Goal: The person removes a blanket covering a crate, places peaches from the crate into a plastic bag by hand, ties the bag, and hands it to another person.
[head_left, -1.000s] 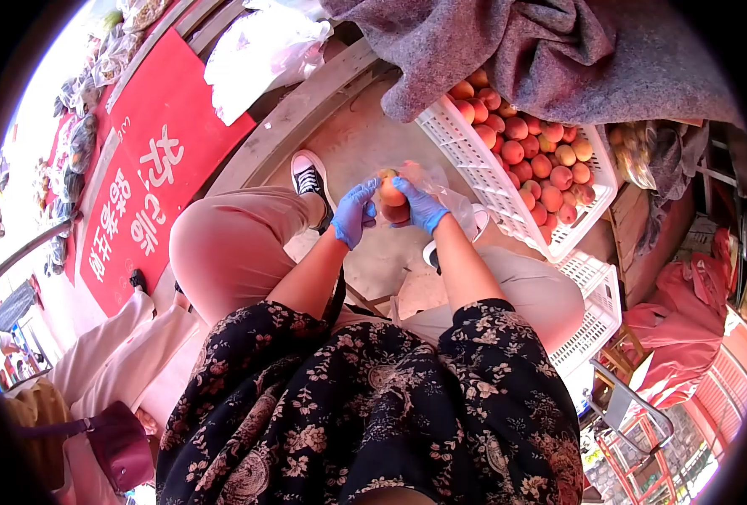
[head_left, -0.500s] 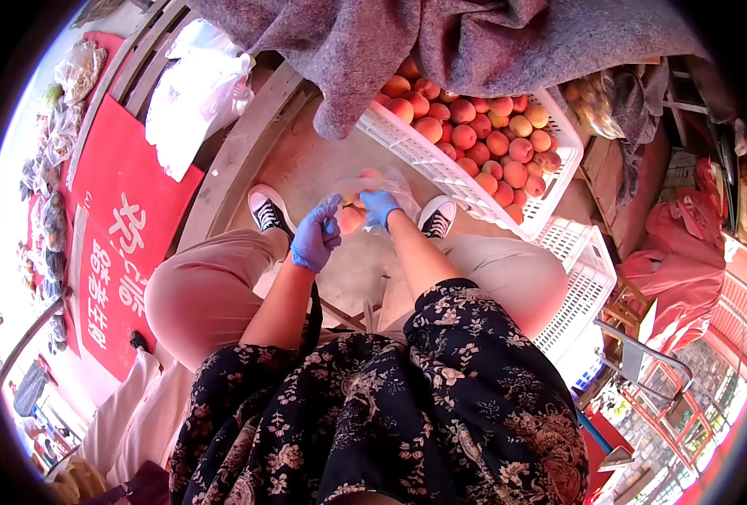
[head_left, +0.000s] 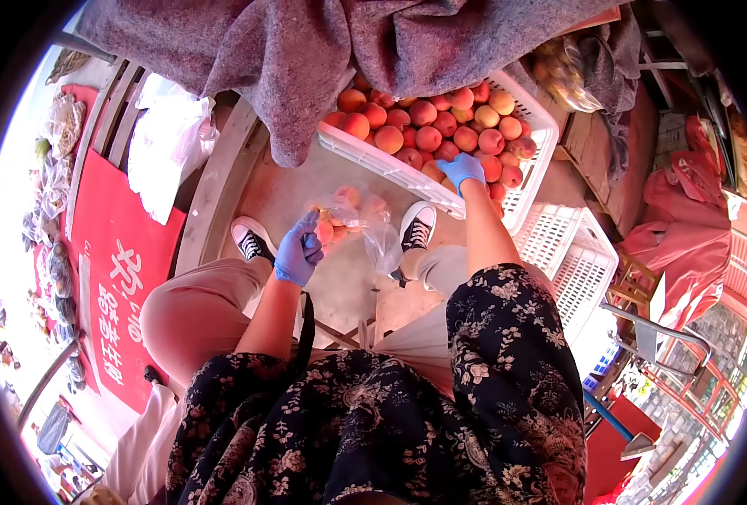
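My left hand (head_left: 298, 250), in a blue glove, is closed on the gathered edge of a clear plastic bag (head_left: 379, 241). Several peaches (head_left: 326, 229) show through the bag, which hangs between my shoes. Off to the right, my right hand (head_left: 463, 171), also gloved in blue, reaches over the near side of a white plastic crate (head_left: 535, 172). Its fingers are stretched out onto the peaches (head_left: 428, 139) heaped inside; the fingertips are partly hidden among the fruit.
A grey-purple blanket (head_left: 297, 67) covers the crate's far side. Another white crate (head_left: 571, 252) stands beside my right knee. White plastic bags (head_left: 167, 139) hang on a wooden rail at left, near a red banner (head_left: 125, 261). A wooden box (head_left: 605, 160) stands right of the peaches.
My right hand has left the plastic bag and moved up and right to the peaches in the crate. My left hand still holds the bag. The view has shifted slightly.
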Demonstrator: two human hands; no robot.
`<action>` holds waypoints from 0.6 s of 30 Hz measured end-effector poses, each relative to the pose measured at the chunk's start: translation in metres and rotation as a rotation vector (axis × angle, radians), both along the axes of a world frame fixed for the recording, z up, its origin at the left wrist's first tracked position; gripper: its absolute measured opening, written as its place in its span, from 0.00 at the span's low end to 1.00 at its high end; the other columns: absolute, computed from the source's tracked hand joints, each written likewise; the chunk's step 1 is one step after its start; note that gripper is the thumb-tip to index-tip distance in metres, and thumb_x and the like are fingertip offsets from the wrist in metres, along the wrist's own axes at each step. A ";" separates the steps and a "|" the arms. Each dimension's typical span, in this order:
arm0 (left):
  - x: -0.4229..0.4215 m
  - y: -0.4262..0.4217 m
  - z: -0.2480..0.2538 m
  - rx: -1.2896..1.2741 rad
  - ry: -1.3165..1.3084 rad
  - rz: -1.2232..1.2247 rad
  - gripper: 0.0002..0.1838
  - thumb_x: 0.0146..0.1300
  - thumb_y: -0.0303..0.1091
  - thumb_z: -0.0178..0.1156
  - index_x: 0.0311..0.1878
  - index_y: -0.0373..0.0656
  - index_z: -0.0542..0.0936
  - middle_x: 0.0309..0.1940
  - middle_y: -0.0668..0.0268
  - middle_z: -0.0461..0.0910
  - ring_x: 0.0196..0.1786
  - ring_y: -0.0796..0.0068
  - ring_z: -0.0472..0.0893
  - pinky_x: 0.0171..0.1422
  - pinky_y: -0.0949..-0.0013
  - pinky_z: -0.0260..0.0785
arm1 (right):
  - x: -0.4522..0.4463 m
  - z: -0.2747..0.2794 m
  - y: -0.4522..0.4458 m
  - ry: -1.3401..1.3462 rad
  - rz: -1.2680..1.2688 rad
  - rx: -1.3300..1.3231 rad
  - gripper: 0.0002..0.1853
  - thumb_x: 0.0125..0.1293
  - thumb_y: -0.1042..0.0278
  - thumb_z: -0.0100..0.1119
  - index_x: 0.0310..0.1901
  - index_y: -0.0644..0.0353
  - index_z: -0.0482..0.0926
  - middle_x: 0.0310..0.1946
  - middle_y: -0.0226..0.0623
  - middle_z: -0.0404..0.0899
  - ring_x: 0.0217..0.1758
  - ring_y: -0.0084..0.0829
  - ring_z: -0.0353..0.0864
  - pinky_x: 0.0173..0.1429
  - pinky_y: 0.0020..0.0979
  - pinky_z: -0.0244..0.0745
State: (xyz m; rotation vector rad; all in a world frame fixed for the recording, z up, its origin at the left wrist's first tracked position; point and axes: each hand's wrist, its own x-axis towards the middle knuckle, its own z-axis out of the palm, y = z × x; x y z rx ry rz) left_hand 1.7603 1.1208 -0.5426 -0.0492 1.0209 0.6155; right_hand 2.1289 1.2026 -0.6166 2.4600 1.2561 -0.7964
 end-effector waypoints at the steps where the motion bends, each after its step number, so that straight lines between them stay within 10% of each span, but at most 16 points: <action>1: -0.001 0.001 0.001 0.007 -0.006 -0.006 0.10 0.59 0.35 0.50 0.45 0.51 0.70 0.10 0.79 0.50 0.12 0.85 0.50 0.18 0.79 0.42 | -0.010 0.007 -0.002 -0.047 0.019 -0.098 0.29 0.49 0.41 0.55 0.50 0.49 0.74 0.47 0.36 0.75 0.52 0.37 0.74 0.52 0.35 0.71; 8: -0.006 0.004 -0.014 -0.023 0.062 0.011 0.13 0.58 0.38 0.51 0.47 0.54 0.72 0.10 0.79 0.51 0.12 0.85 0.49 0.18 0.79 0.40 | -0.059 0.064 0.017 -0.153 0.120 -0.345 0.35 0.45 0.40 0.59 0.57 0.42 0.67 0.60 0.31 0.59 0.62 0.40 0.61 0.51 0.44 0.70; 18: -0.010 0.004 -0.011 -0.004 0.099 -0.006 0.11 0.60 0.39 0.49 0.46 0.53 0.71 0.11 0.78 0.50 0.12 0.85 0.50 0.18 0.78 0.41 | -0.057 0.055 0.013 -0.160 0.303 -0.281 0.32 0.43 0.40 0.57 0.53 0.40 0.68 0.51 0.36 0.71 0.55 0.39 0.70 0.51 0.36 0.70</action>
